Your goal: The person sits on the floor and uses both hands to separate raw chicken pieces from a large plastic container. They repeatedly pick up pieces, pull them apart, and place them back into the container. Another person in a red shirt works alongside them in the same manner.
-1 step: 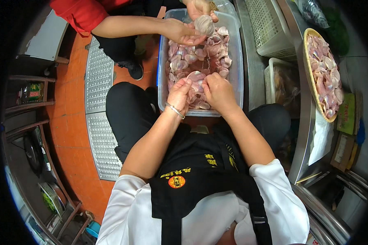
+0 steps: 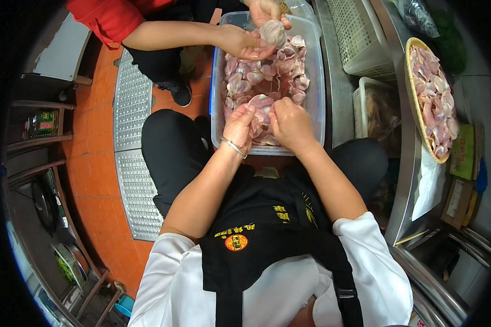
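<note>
Orange floor (image 2: pixel 95 174), meat (image 2: pixel 261 103) between left fingers (image 2: pixel 247 110) and right fingers (image 2: pixel 277 109), both apparently pinching it

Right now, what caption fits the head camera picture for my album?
A left hand and right hand hold a raw meat piece over a plastic tub.

The right grip (image 2: pixel 293 123) likely hides some pink meat (image 2: pixel 261 103); the top edge crops a red sleeve (image 2: pixel 105 23).
</note>
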The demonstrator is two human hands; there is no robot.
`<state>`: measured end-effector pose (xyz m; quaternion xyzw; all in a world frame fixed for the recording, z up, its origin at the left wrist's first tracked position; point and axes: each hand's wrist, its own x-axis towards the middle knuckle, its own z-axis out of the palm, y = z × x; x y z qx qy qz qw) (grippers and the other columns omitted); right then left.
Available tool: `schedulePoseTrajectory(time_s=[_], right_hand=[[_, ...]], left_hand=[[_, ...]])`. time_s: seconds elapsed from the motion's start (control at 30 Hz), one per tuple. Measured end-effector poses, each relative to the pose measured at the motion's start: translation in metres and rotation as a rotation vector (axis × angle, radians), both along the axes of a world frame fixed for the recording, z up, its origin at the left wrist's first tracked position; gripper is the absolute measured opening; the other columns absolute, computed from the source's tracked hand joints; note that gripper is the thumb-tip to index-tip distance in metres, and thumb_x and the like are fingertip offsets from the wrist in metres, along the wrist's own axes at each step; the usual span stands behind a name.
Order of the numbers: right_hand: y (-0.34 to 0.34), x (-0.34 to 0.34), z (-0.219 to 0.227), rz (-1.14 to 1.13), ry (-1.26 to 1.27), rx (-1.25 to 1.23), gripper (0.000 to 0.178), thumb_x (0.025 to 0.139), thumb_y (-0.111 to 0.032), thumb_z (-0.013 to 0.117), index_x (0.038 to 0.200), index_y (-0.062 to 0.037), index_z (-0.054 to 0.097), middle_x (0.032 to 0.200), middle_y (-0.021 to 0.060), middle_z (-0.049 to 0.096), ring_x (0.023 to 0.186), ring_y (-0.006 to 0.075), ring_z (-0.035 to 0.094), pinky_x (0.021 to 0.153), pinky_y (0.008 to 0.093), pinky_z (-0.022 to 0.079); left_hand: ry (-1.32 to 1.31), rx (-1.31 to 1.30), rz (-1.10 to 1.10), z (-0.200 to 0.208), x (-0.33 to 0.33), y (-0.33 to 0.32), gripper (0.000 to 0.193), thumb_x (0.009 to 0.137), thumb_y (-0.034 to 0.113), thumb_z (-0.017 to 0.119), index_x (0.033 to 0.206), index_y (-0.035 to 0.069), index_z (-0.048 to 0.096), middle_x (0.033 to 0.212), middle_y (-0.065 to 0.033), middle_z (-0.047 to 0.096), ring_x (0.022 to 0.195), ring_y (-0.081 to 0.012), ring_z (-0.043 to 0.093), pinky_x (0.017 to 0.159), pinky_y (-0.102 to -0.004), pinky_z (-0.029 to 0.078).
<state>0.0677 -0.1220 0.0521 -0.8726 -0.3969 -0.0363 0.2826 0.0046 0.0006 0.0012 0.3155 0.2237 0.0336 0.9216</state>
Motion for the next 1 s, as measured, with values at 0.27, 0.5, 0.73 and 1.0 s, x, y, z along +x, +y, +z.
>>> schedulePoseTrajectory(time_s=[0.27, 0.5, 0.73, 1.0], right_hand=[[0.0, 0.056, -0.058, -0.217, 0.298, 0.034, 0.023, 0.075, -0.003, 0.053, 0.098, -0.0014, 0.052, 0.09, 0.0207, 0.057, 0.086, 0.0342, 0.055, 0.076, 0.0402, 0.043], [0.025, 0.028, -0.085, -0.043, 0.258, -0.622, 0.042, 0.072, -0.014, 0.058, 0.113, -0.0074, 0.049, 0.113, 0.0167, 0.05, 0.102, 0.0325, 0.048, 0.086, 0.0365, 0.04], [-0.003, 0.049, -0.07, 0.067, 0.507, -0.117, 0.031, 0.081, -0.025, 0.054, 0.104, -0.0031, 0.053, 0.095, 0.0104, 0.057, 0.079, 0.0218, 0.058, 0.067, 0.0317, 0.047], [0.01, 0.008, -0.036, -0.107, 0.708, 0.325, 0.014, 0.081, -0.016, 0.057, 0.081, -0.0027, 0.055, 0.068, -0.0015, 0.051, 0.063, 0.0052, 0.046, 0.057, 0.0207, 0.039]], left_hand=[[-0.07, -0.252, 0.109, -0.003, 0.0, 0.02, 0.019, 0.089, 0.013, 0.043, 0.101, 0.001, 0.052, 0.092, -0.0083, 0.059, 0.077, -0.016, 0.058, 0.065, -0.0276, 0.048], [-0.169, -0.086, 0.066, 0.011, 0.004, 0.018, 0.027, 0.082, 0.001, 0.049, 0.109, 0.0, 0.048, 0.104, -0.0105, 0.056, 0.094, -0.0202, 0.056, 0.081, -0.0319, 0.047], [-0.115, -0.069, 0.088, 0.003, 0.01, 0.015, 0.025, 0.081, -0.001, 0.049, 0.106, -0.001, 0.05, 0.092, -0.0094, 0.059, 0.076, -0.0131, 0.057, 0.063, -0.0224, 0.047], [-0.034, 0.034, 0.057, 0.013, 0.012, 0.003, 0.014, 0.082, 0.002, 0.052, 0.095, 0.0, 0.055, 0.081, -0.0043, 0.06, 0.058, -0.0089, 0.055, 0.049, -0.018, 0.045]])
